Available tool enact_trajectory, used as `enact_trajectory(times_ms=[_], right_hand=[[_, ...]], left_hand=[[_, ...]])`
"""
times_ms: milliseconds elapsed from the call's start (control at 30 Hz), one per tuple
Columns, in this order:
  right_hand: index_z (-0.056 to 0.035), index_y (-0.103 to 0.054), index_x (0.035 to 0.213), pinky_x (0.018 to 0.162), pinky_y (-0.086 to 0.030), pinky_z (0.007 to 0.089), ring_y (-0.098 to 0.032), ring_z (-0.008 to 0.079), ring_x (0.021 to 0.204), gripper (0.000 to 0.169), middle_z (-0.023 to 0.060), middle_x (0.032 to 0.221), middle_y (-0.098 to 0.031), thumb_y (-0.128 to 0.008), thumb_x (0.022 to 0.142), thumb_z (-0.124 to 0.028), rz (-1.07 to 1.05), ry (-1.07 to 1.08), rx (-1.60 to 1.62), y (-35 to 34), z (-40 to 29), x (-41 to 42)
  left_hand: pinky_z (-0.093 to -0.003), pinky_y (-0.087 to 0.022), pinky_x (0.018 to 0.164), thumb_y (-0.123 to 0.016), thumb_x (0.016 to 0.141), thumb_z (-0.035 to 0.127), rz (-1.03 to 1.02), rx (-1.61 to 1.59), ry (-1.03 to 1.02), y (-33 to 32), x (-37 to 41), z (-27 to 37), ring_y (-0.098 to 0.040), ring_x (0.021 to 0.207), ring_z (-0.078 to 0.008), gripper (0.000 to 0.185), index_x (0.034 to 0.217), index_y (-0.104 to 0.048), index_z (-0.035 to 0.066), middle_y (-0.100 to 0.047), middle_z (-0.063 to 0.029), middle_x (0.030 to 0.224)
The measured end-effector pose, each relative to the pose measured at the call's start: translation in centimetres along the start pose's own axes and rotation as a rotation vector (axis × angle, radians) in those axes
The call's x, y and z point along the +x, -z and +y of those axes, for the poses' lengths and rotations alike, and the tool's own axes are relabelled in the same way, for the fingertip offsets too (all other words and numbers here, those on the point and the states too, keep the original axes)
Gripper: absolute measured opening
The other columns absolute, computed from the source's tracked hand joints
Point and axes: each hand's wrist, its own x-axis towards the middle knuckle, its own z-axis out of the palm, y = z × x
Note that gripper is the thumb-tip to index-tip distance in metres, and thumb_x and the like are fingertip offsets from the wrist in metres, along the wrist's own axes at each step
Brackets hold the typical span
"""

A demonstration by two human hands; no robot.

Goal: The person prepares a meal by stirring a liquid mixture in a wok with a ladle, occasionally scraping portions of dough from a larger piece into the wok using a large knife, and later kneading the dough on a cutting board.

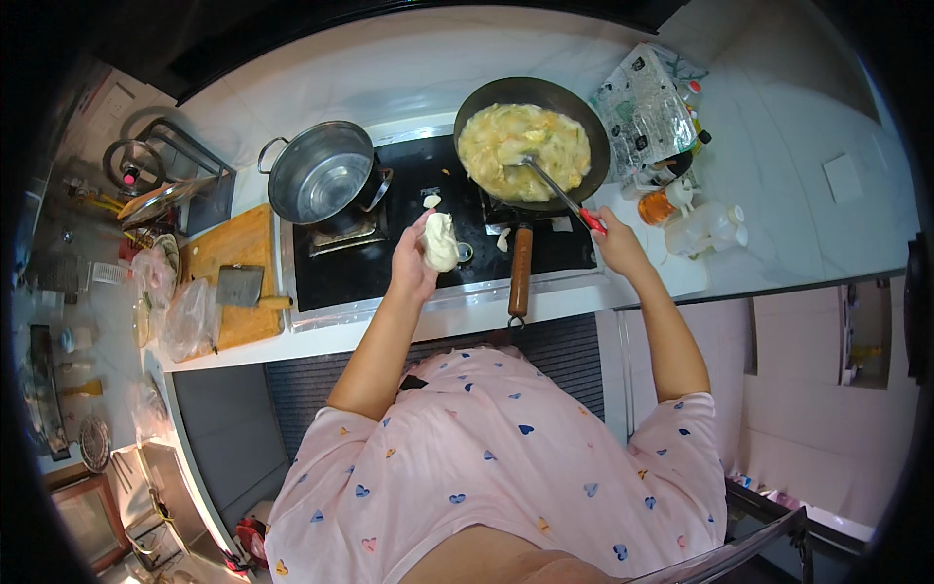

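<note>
A lump of pale dough (441, 243) rests in my left hand (414, 258), over the black glass hob (343, 281). A smaller dough piece (432, 201) shows at the fingertips; whether it is joined to the lump I cannot tell. My right hand (617, 241) grips the red handle of a metal cooking utensil (552, 187). Its head dips into the yellowish soup with vegetable pieces (503, 131), so its shape is partly hidden. The soup sits in a dark wok (595, 139) on the right burner, its wooden handle (520, 270) pointing towards me.
A two-handled steel pot (321, 175) stands on the left burner. Further left, a cleaver (241, 285) lies on a wooden cutting board (252, 241) beside plastic bags (191, 317). Right of the wok are a foil splash guard (646, 109), an amber bottle (654, 207) and a whitish jug (697, 230).
</note>
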Motion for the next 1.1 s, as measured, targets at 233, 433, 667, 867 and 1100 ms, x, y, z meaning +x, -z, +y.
enact_trajectory(times_ms=[233,433,667,867,1100], right_hand=[[-0.0080,-0.046,0.113,0.073,-0.044,0.0542,-0.058,0.0465,0.086,0.028,0.0253,0.089,-0.062,-0.055,0.087,-0.014,0.148,0.012,-0.062,-4.6,0.0,2.5],[-0.0085,-0.049,0.114,0.080,-0.045,0.0438,-0.055,0.0384,0.095,0.039,0.0205,0.100,-0.058,-0.067,0.080,-0.017,0.435,0.110,-0.475,-5.9,-2.8,1.9],[-0.0016,-0.060,0.097,0.079,-0.048,0.0442,-0.058,0.0377,0.094,0.021,0.0189,0.098,-0.058,-0.063,0.077,-0.009,-0.048,0.351,-0.193,-11.8,-10.1,3.6],[0.0007,-0.060,0.107,0.082,-0.051,0.0447,-0.060,0.0365,0.099,0.027,0.0194,0.105,-0.059,-0.056,0.082,-0.010,-0.640,0.066,-0.717,-21.1,-8.9,8.0],[0.0016,-0.045,0.122,0.089,-0.047,0.0455,-0.054,0.0372,0.111,0.035,0.0224,0.122,-0.053,-0.039,0.092,-0.015,0.306,-1.091,0.041,-26.7,-7.7,8.3]], left_hand=[[-0.0416,-0.042,0.098,-0.033,0.091,0.024,0.058,0.046,-0.022,0.4,-0.6,0.9,-0.053,0.115,-0.0276,0.049,0.134,-0.044,0.004,-0.053,-0.0137,0.127],[-0.0416,-0.043,0.097,-0.034,0.091,0.026,0.111,0.025,-0.054,3.1,-1.2,1.4,-0.054,0.113,-0.0275,0.049,0.133,-0.045,0.003,-0.055,-0.0138,0.124],[-0.0411,-0.042,0.098,-0.034,0.091,0.025,0.183,-0.052,-0.097,7.0,-2.3,1.8,-0.054,0.113,-0.0277,0.048,0.132,-0.045,0.003,-0.055,-0.0141,0.123],[-0.0407,-0.042,0.098,-0.033,0.091,0.025,0.211,-0.043,-0.073,8.9,-3.1,1.5,-0.053,0.113,-0.0274,0.049,0.134,-0.041,0.003,-0.054,-0.0135,0.124],[-0.0403,-0.042,0.098,-0.034,0.090,0.022,0.194,-0.161,-0.016,10.9,-3.6,0.4,-0.053,0.113,-0.0272,0.049,0.135,-0.040,0.003,-0.055,-0.0132,0.124]])
